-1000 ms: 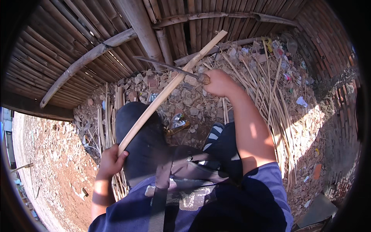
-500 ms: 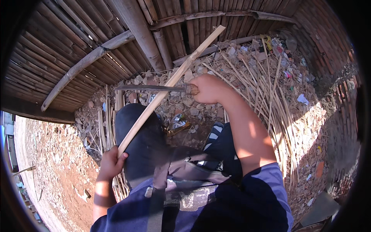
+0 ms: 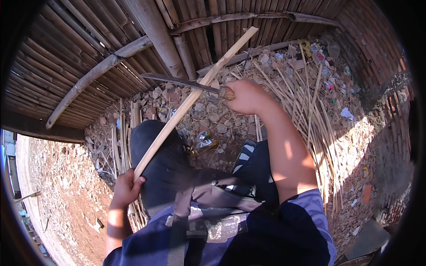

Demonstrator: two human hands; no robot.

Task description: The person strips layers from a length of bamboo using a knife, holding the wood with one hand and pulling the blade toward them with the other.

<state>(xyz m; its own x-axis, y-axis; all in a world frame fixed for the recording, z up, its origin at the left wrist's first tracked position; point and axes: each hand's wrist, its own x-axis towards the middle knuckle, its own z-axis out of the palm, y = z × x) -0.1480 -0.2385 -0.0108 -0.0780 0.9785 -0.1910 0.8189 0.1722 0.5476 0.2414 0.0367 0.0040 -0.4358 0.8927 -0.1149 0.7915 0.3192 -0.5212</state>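
Observation:
A long pale bamboo strip [image 3: 171, 127] slants across my dark-trousered knee, its far end raised toward the slatted wall. My left hand [image 3: 127, 188] is closed round its near end. In my right hand [image 3: 248, 96] is the wooden handle of a machete [image 3: 177, 81], a dark blade with a curved tip pointing left. The blade crosses the strip beyond the knee, at or very near its surface; whether its edge bites in, I cannot tell.
Many thin split strips [image 3: 310, 119] lie heaped on the ground at the right, and more strips [image 3: 116, 148] lie by my left knee. A bamboo slat wall [image 3: 53, 80] stands ahead, a brick wall [image 3: 386, 48] on the right. Rubble and a crumpled wrapper [image 3: 204, 144] lie between my legs.
The machete has shifted slightly farther up the strip, and its tip has swung upward. My right hand has moved a little to the right; my left hand stays almost in place.

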